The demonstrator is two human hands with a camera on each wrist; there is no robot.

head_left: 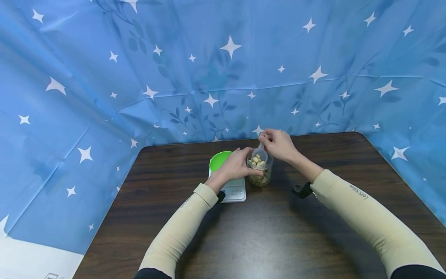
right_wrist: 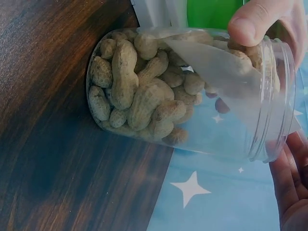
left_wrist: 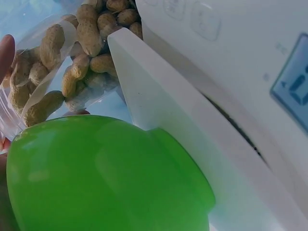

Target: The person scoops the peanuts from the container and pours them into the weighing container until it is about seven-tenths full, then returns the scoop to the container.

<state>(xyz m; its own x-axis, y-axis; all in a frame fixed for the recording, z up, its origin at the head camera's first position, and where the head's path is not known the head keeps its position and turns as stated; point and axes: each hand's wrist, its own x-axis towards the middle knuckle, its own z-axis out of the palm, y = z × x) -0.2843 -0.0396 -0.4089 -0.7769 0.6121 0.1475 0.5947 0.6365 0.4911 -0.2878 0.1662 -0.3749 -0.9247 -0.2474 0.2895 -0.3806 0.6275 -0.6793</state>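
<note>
A clear plastic jar of unshelled peanuts stands on the table. My left hand grips it near the rim, thumb across the near side and fingers behind. Inside the jar mouth is a translucent scoop, tilted down among the peanuts. Its handle is pinched by my right hand above the rim. In the right wrist view, the scoop's pale bowl shows through the jar wall. A green bowl sits on a white kitchen scale left of the jar, partly hidden by my left hand.
The dark wooden table ends just behind the jar and scale. A blue star-patterned cloth hangs beyond its back edge. In the left wrist view, the scale's display is lit and cut off by the frame.
</note>
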